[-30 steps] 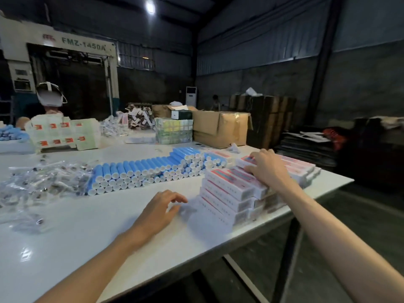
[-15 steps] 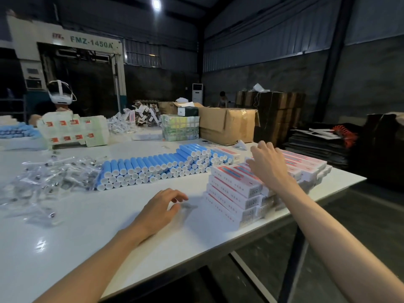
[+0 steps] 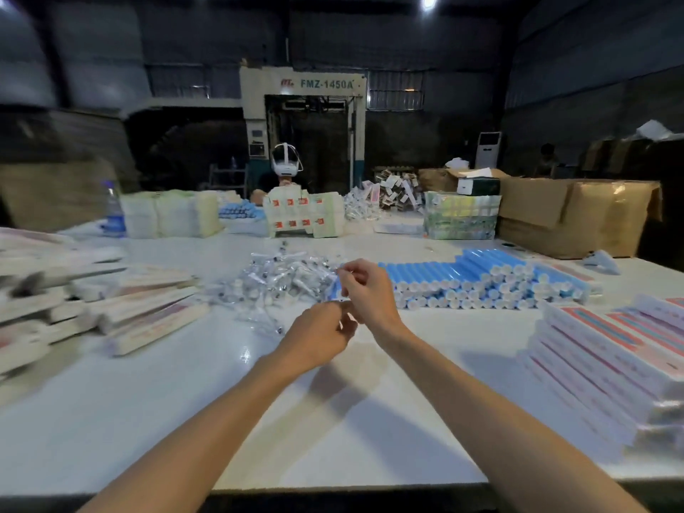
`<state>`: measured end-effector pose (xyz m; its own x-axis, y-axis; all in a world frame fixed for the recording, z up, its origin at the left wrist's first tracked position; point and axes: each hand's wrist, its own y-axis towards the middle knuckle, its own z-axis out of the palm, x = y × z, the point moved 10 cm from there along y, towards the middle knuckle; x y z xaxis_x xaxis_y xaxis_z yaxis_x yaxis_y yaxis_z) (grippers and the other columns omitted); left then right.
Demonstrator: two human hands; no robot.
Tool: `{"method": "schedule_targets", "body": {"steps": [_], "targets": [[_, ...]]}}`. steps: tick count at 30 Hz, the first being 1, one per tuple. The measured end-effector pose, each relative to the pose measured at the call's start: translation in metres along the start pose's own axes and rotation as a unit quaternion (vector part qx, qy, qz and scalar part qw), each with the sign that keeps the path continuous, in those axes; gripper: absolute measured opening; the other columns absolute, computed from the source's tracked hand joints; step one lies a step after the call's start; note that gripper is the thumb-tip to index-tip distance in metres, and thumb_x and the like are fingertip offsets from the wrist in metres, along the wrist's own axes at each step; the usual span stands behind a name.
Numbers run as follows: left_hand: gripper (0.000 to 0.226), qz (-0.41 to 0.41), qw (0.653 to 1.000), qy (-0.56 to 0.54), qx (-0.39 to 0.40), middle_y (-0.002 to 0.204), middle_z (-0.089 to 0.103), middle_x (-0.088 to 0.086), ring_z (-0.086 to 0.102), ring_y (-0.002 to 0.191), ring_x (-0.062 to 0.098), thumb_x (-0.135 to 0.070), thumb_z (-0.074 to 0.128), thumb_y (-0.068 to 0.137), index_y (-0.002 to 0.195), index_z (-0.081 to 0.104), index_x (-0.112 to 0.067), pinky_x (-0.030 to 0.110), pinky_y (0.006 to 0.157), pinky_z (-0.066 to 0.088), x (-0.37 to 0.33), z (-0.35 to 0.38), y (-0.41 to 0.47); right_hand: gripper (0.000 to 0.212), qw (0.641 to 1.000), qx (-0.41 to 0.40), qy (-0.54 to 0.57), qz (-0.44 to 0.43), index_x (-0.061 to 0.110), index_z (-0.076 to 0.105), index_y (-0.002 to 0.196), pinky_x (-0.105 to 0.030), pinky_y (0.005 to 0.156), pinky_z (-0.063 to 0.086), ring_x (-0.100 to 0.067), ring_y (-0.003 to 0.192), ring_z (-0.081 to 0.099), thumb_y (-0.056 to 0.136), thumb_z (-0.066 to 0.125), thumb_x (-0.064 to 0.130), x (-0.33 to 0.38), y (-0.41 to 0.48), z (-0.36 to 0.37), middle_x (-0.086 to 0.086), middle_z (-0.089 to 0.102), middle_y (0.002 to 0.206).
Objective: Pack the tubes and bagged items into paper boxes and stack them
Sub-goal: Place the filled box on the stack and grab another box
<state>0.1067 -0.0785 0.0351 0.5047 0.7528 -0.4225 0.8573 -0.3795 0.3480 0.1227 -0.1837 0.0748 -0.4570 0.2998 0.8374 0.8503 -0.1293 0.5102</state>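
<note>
Lying far left on the white table [image 3: 148, 420] are flat paper boxes [image 3: 144, 312] (badly blurred), then a heap of bagged items [image 3: 281, 279]. The left hand [image 3: 318, 338] hovers before it with curled fingers. The right hand [image 3: 366, 290] pinches at the heap's edge. Whether either holds a bag, I cannot tell. Blue tubes [image 3: 481, 279] follow, then stacked boxes [image 3: 610, 349].

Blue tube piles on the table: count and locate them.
2. A large pile of blue plastic tubes lies centre-right; a smaller blue pile sits at the far edge. Others may be hidden.
</note>
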Motion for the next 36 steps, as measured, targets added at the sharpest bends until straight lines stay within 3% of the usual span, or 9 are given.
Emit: {"method": "schedule_targets", "body": {"steps": [3, 8, 16, 24, 27, 30, 32, 34, 36], "targets": [[0.02, -0.068, 0.997, 0.045, 0.001, 0.093, 0.07, -0.011, 0.069, 0.095, 0.02, -0.015, 0.057, 0.097, 0.1, 0.067, -0.031, 0.035, 0.078, 0.053, 0.056, -0.017, -0.012, 0.013, 0.998, 0.023, 0.051, 0.032, 0.008, 0.072, 0.097, -0.032, 0.064, 0.049, -0.016, 0.067, 0.06, 0.1, 0.059, 0.006, -0.027, -0.009, 0.053, -0.006, 0.067, 0.074], [0.029, -0.148, 0.974, 0.154, -0.081, 0.125, 0.064, -0.002, 0.058, 0.121, 0.023, -0.027, 0.058, 0.104, 0.133, 0.055, -0.026, 0.04, 0.093, 0.049, 0.157, -0.075, -0.029, 0.018, 0.995, 0.03, 0.057, 0.077, 0.011, 0.071, 0.098, -0.028, 0.059, 0.041, -0.013, 0.063, 0.054, 0.1, 0.054, 0.004, -0.077, -0.016, 0.073, -0.003, 0.063, 0.068], [0.056, -0.342, 0.85, 0.399, -0.039, 0.141, 0.053, 0.012, 0.053, 0.129, 0.033, -0.053, 0.044, 0.108, 0.142, 0.047, -0.009, 0.043, 0.106, 0.042, 0.279, -0.117, -0.061, 0.021, 0.993, 0.045, 0.076, 0.081, 0.016, 0.072, 0.096, -0.033, 0.061, 0.042, -0.013, 0.062, 0.055, 0.098, 0.054, 0.005, -0.086, -0.012, 0.081, 0.001, 0.062, 0.064], [0.056, -0.328, 0.838, 0.435, -0.027, 0.147, 0.06, 0.007, 0.055, 0.134, 0.029, -0.019, 0.039, 0.112, 0.162, 0.017, -0.008, 0.043, 0.11, 0.044, 0.26, -0.122, -0.058, 0.021, 0.994, 0.036, 0.07, 0.079, 0.016, 0.072, 0.098, -0.035, 0.062, 0.044, -0.013, 0.065, 0.057, 0.1, 0.054, 0.006, -0.082, -0.016, 0.074, 0.0, 0.064, 0.068], [0.055, -0.327, 0.86, 0.387, -0.066, 0.141, 0.063, 0.014, 0.063, 0.127, 0.034, -0.012, 0.039, 0.111, 0.161, 0.019, -0.004, 0.047, 0.102, 0.05, 0.231, -0.14, -0.057, 0.021, 0.995, 0.01, 0.06, 0.084, 0.017, 0.072, 0.097, -0.035, 0.061, 0.045, -0.011, 0.064, 0.058, 0.099, 0.054, 0.006, -0.08, -0.013, 0.062, -0.001, 0.067, 0.07], [0.044, -0.262, 0.914, 0.235, -0.204, 0.112, 0.068, 0.026, 0.065, 0.098, 0.046, -0.003, 0.042, 0.108, 0.15, 0.03, 0.001, 0.052, 0.075, 0.047, 0.184, -0.162, -0.05, 0.02, 0.995, -0.041, 0.029, 0.086, 0.018, 0.071, 0.095, -0.046, 0.069, 0.054, -0.017, 0.069, 0.065, 0.1, 0.054, 0.008, -0.075, 0.003, 0.034, -0.002, 0.071, 0.076], [0.039, -0.213, 0.934, 0.114, -0.263, 0.104, 0.067, 0.022, 0.057, 0.075, 0.031, -0.015, 0.037, 0.114, 0.151, 0.032, -0.004, 0.042, 0.064, 0.04, 0.154, -0.167, -0.041, 0.018, 0.994, -0.068, -0.029, 0.081, 0.018, 0.071, 0.1, -0.049, 0.077, 0.058, -0.022, 0.079, 0.069, 0.1, 0.054, 0.012, -0.068, 0.022, 0.006, -0.001, 0.073, 0.085], [0.044, -0.168, 0.949, 0.039, -0.265, 0.115, 0.073, 0.021, 0.053, 0.068, 0.02, -0.03, 0.034, 0.117, 0.156, 0.034, -0.011, 0.036, 0.059, 0.039, 0.128, -0.158, -0.025, 0.02, 0.987, -0.078, -0.129, 0.061, 0.016, 0.071, 0.112, -0.047, 0.082, 0.059, -0.021, 0.088, 0.069, 0.101, 0.054, 0.014, -0.06, 0.048, -0.029, 0.0, 0.075, 0.101], [0.048, -0.151, 0.96, -0.054, -0.229, 0.13, 0.072, 0.013, 0.06, 0.085, 0.023, -0.041, 0.037, 0.116, 0.16, 0.037, -0.021, 0.037, 0.069, 0.043, 0.108, -0.136, -0.007, 0.027, 0.961, -0.081, -0.26, 0.049, 0.01, 0.066, 0.124, -0.044, 0.088, 0.056, -0.024, 0.101, 0.065, 0.1, 0.054, 0.012, -0.057, 0.076, -0.069, -0.006, 0.071, 0.118]]}}
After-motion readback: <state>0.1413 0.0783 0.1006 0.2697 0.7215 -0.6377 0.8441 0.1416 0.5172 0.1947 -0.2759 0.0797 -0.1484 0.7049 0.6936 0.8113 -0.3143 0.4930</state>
